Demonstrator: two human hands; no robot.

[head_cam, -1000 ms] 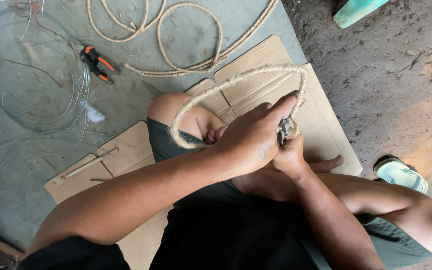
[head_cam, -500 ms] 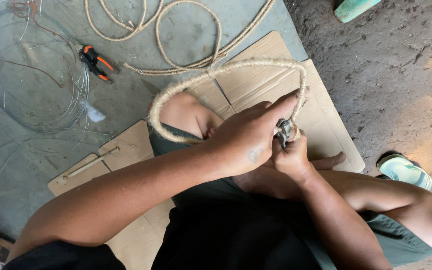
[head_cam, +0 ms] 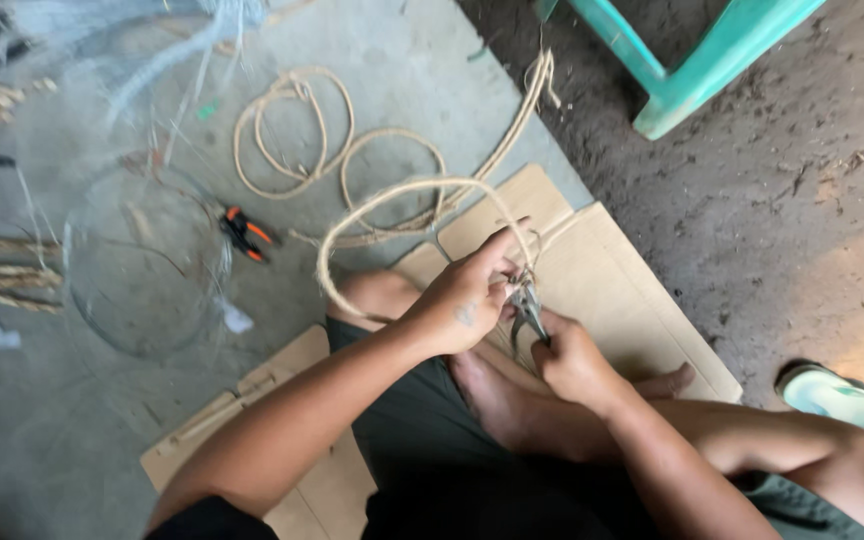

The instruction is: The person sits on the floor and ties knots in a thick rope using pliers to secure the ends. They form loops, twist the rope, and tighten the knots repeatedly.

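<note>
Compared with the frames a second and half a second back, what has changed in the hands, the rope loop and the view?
The view tilted up, bringing a teal chair leg into sight. The rope loop opened wider and now lies flatter toward the left. The left hand still pinches the loop's joint; the right hand still grips the pliers there. The orange-handled cutters and cardboard stayed put.

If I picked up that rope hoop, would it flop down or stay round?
The rope-wrapped hoop probably stays round: it arches up off the floor while the left hand pinches only its ends. It looks thin, so likely light. The right hand works pliers there, hinting at stiff wire inside.
</note>
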